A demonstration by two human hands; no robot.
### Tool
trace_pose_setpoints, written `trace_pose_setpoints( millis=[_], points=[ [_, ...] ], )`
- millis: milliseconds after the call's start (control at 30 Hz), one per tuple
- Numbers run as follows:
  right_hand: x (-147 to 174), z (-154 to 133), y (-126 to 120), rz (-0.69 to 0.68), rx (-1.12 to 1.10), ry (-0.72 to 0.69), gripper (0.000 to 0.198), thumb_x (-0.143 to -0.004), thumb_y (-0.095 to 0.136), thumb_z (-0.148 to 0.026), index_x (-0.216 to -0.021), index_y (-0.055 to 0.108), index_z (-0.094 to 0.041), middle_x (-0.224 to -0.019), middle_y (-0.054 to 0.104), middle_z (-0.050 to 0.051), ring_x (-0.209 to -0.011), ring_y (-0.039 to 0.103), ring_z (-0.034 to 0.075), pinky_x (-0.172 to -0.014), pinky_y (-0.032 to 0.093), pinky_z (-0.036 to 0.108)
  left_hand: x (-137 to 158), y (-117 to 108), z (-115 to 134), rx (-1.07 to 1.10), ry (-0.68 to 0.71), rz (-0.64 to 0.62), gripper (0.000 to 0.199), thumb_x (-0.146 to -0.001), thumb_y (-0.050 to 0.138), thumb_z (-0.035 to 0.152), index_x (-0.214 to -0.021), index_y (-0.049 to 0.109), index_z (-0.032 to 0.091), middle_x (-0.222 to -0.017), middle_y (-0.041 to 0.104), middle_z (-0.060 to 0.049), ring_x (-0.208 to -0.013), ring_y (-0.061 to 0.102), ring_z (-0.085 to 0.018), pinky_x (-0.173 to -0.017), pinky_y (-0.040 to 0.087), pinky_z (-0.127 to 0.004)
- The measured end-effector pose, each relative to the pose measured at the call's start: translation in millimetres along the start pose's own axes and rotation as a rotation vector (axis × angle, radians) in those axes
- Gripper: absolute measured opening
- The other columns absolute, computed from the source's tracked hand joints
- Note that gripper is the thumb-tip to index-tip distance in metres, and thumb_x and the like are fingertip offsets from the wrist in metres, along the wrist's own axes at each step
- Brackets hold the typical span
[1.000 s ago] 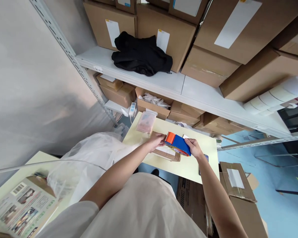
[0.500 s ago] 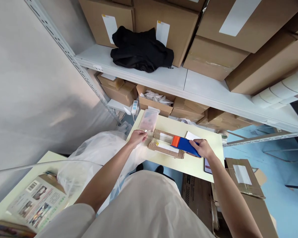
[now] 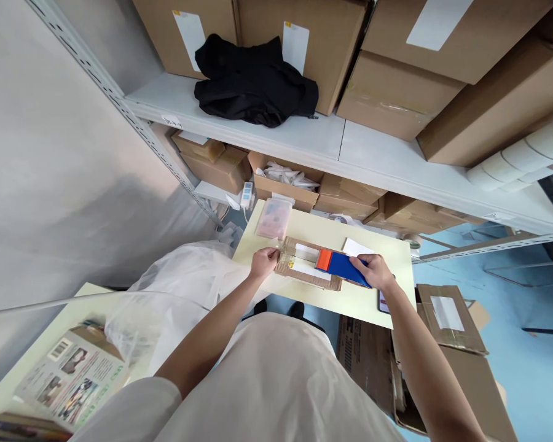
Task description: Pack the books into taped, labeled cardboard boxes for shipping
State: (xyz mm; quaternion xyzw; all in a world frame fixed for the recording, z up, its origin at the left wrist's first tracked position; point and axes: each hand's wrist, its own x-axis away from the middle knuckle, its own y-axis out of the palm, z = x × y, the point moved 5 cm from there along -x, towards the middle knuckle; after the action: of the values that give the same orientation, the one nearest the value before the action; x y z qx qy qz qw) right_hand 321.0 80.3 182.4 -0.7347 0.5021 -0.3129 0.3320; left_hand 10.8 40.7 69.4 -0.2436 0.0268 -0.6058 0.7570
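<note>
A small brown carton with white labels and shiny clear tape at its left end lies on the pale yellow table. My left hand is closed at the carton's left end, thumb and fingers pinched together. Whatever is between those fingertips is too small to make out. Over the carton's right half, my right hand grips a blue and orange tape dispenser, its orange end pointing left. The fingers wrap round the blue part, and its underside is hidden.
Behind the carton sits a clear pinkish packet. White paper and a phone lie to the right. A shelf with cartons and black cloth overhangs the back. Translucent plastic sheeting bunches at left; stacked cartons stand right.
My left hand has moved right, from beside the carton to its left end. My right hand keeps hold of the tape dispenser in nearly the same place. The camera view has shifted slightly.
</note>
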Motion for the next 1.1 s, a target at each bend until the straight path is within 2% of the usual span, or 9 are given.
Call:
trace_pose_setpoints(
  millis=[200,300,467,567,633,733,833,967,1100],
  points=[
    [0,4,0,0.009,-0.016,0.010,0.054,-0.081,0.044,-0.061,-0.047,0.039,-0.019,-0.049,0.033,-0.003,-0.050,0.032,0.010,-0.050,0.031,0.025,-2,2,-10,-0.108,-0.017,0.041,0.026,-0.078,0.058,0.035,-0.098,0.068,0.022,-0.104,0.071,-0.007,-0.097,0.065,-0.022,-0.088,0.046,-0.030],
    [0,5,0,0.016,-0.018,0.008,0.054,-0.081,0.044,-0.061,-0.046,0.037,-0.020,-0.049,0.032,-0.003,-0.050,0.031,0.010,-0.049,0.030,0.025,-2,4,-18,0.032,-0.054,0.019,0.042,-0.079,0.058,0.038,-0.116,0.061,0.019,-0.123,0.063,-0.010,-0.114,0.058,-0.022,-0.097,0.041,-0.032],
    [-1,3,0,0.034,-0.024,0.007,0.055,-0.081,0.044,-0.061,-0.046,0.036,-0.020,-0.048,0.031,-0.003,-0.049,0.030,0.010,-0.049,0.030,0.025,14,17,-7,0.317,0.107,-0.247,0.069,-0.086,0.039,0.059,-0.138,0.042,0.015,-0.144,0.043,-0.013,-0.137,0.033,-0.021,-0.111,0.026,-0.033],
    [-1,1,0,0.045,-0.034,-0.002,0.054,-0.081,0.045,-0.060,-0.046,0.036,-0.020,-0.048,0.030,-0.003,-0.049,0.029,0.010,-0.048,0.029,0.025,23,15,8,0.096,0.204,-0.326,0.088,-0.080,0.046,0.065,-0.148,0.018,0.016,-0.152,0.028,-0.016,-0.142,0.022,-0.025,-0.113,0.022,-0.041],
    [0,2,0,0.042,-0.033,-0.007,0.054,-0.082,0.045,-0.059,-0.046,0.036,-0.020,-0.047,0.030,-0.003,-0.049,0.030,0.010,-0.048,0.028,0.025,24,11,28,-0.206,0.373,-0.333,0.117,-0.063,0.064,0.067,-0.149,0.005,0.013,-0.155,0.011,-0.022,-0.144,0.007,-0.032,-0.113,0.014,-0.049],
    [0,3,0,0.026,-0.024,-0.014,0.054,-0.083,0.043,-0.058,-0.046,0.038,-0.020,-0.047,0.032,-0.002,-0.049,0.032,0.010,-0.049,0.029,0.025,22,18,61,-0.611,0.670,-0.397,0.142,-0.040,0.078,0.064,-0.148,0.004,0.009,-0.154,-0.002,-0.026,-0.142,-0.008,-0.041,-0.111,0.000,-0.058],
    [0,2,2,0.007,-0.015,-0.026,0.054,-0.083,0.042,-0.059,-0.047,0.041,-0.020,-0.047,0.036,-0.002,-0.050,0.033,0.010,-0.050,0.031,0.025,15,32,79,-0.757,0.792,-0.489,0.134,-0.041,0.080,0.056,-0.147,0.011,0.012,-0.153,0.011,-0.025,-0.142,0.002,-0.042,-0.109,-0.005,-0.059],
    [-1,-3,0,-0.020,-0.004,-0.039,0.055,-0.083,0.041,-0.062,-0.047,0.040,-0.020,-0.045,0.039,-0.002,-0.048,0.034,0.011,-0.051,0.032,0.026,6,40,81,-0.818,0.779,-0.497,0.125,-0.044,0.079,0.040,-0.147,0.015,0.011,-0.140,0.037,-0.023,-0.131,0.029,-0.041,-0.110,-0.007,-0.058],
    [6,14,-16,-0.041,0.032,-0.043,0.054,-0.083,0.041,-0.061,-0.047,0.039,-0.021,-0.046,0.043,-0.001,-0.047,0.035,0.011,-0.051,0.032,0.027,6,37,78,-0.896,0.782,-0.469,0.121,-0.046,0.075,0.039,-0.146,0.014,0.008,-0.136,0.039,-0.023,-0.126,0.033,-0.040,-0.110,-0.006,-0.058]
  ],
)
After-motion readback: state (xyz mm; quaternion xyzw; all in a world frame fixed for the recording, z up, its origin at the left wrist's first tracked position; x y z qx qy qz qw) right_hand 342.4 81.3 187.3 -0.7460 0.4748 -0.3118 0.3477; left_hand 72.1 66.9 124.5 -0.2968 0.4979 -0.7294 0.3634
